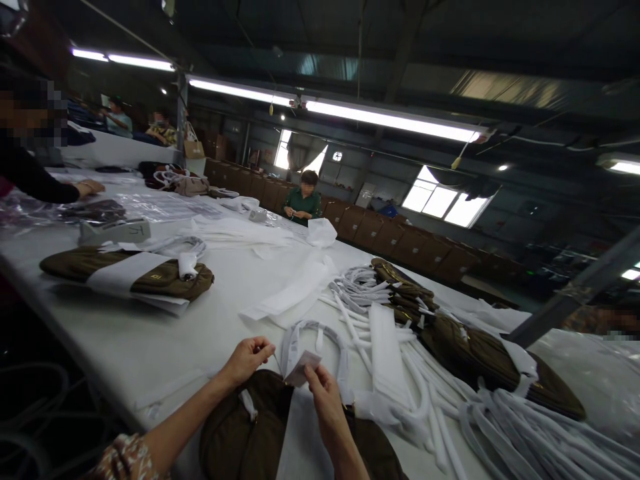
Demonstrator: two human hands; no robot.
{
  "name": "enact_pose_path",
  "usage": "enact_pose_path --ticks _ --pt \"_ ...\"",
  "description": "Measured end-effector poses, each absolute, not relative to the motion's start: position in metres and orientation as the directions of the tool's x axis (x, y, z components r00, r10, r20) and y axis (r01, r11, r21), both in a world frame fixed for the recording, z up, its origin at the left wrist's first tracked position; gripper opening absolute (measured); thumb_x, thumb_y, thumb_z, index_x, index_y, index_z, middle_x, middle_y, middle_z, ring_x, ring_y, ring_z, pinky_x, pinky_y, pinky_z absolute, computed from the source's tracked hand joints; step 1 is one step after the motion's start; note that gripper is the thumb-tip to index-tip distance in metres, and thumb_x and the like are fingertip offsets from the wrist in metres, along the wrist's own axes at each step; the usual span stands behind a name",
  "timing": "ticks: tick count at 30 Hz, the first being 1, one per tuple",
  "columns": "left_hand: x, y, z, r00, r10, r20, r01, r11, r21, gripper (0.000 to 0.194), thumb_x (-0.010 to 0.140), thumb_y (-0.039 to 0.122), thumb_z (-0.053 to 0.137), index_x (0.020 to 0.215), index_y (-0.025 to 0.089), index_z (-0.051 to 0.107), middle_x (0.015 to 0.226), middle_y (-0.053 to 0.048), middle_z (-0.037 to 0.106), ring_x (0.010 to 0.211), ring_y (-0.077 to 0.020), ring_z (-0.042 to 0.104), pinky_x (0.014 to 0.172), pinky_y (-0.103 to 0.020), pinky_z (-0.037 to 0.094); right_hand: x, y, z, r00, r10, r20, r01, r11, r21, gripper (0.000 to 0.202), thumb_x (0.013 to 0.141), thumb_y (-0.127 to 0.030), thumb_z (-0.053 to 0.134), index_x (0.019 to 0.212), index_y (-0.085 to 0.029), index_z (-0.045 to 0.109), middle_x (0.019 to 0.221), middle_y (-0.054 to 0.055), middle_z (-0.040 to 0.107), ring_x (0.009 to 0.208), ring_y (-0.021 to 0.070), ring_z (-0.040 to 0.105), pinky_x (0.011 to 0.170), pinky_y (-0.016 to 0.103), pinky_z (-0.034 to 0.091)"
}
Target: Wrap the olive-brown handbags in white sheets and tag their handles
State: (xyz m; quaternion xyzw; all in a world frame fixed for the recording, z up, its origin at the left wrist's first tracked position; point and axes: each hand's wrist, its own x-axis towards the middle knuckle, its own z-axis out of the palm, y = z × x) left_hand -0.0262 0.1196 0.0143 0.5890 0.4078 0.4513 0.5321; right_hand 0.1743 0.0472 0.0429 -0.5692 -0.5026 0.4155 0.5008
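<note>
Nearest bag (240,430) — cut off below

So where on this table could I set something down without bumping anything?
The roomiest bare table shows between the left bag, the white sheets and the left hand. It's crowded on the right, with bags and white tubes, and around the right hand, with its tag above another bag.
</note>
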Motion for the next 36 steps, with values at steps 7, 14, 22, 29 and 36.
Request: enact_pose_path --ticks 7,14,22,29,36 --pt "-0.013 0.117 0.024 0.374 0.925 0.062 -0.098 -0.027 0.995 0.042 0.077 0.059 0.059 0.072 0.017 0.052 0.066 0.000 0.060 0.066 -0.0144 0.058 0.063 -0.025 0.042 0.162 0.046 0.050 0.411 0.811 0.415 0.663 0.046 -0.747 0.066 0.079 -0.042 0.059 0.137 -0.014 0.044 0.112 0.016 0.063 0.103 0.0300 0.057 0.089 0.040 0.043" --pt "-0.007 0.112 0.032 0.450 0.893 0.032 -0.132 0.031 0.991 0.046 0.074 0.062 0.060 0.076 0.017 0.052 0.068 0.003 0.059 0.062 -0.0134 0.062 0.058 -0.023 0.044 0.138 0.046 0.052 0.082 0.949 0.304 0.605 0.195 -0.772 0.025 0.082 -0.039 0.056 0.077 -0.020 0.071 0.072 0.003 0.068 0.065 0.0169 0.058 0.064 0.026 0.041" --pt "-0.001 0.110 0.025 0.446 0.895 0.016 -0.145 0.054 0.988 0.049 0.075 0.067 0.054 0.075 0.019 0.047 0.065 0.001 0.063 0.055 -0.0129 0.058 0.057 -0.025 0.044 0.140 0.048 0.046 0.147 0.963 0.226 0.512 0.122 -0.850 0.029 0.081 -0.040 0.051 0.065 -0.018 0.061 0.062 0.000 0.060 0.062 0.0161 0.053 0.061 0.025 0.038" --pt "0.002 0.110 0.020 0.490 0.872 -0.015 -0.081 0.062 0.995 0.046 0.076 0.064 0.056 0.073 0.018 0.051 0.049 0.006 0.052 0.047 -0.0101 0.047 0.052 -0.023 0.037 0.140 0.051 0.046 0.218 0.945 0.242 0.516 0.099 -0.851 0.031 0.081 -0.044 0.047 0.068 -0.019 0.058 0.064 0.001 0.060 0.063 0.0165 0.053 0.060 0.025 0.038" --pt "-0.006 0.109 0.015 0.615 0.776 -0.137 0.019 0.160 0.987 0.046 0.066 0.059 0.069 0.060 0.016 0.053 0.040 0.007 0.045 0.035 -0.0065 0.035 0.039 -0.021 0.018 0.169 0.054 0.043 0.380 0.904 0.195 0.590 -0.074 -0.804 0.041 0.085 -0.049 0.036 0.072 -0.020 0.063 0.072 0.007 0.068 0.070 0.0215 0.061 0.064 0.028 0.041"
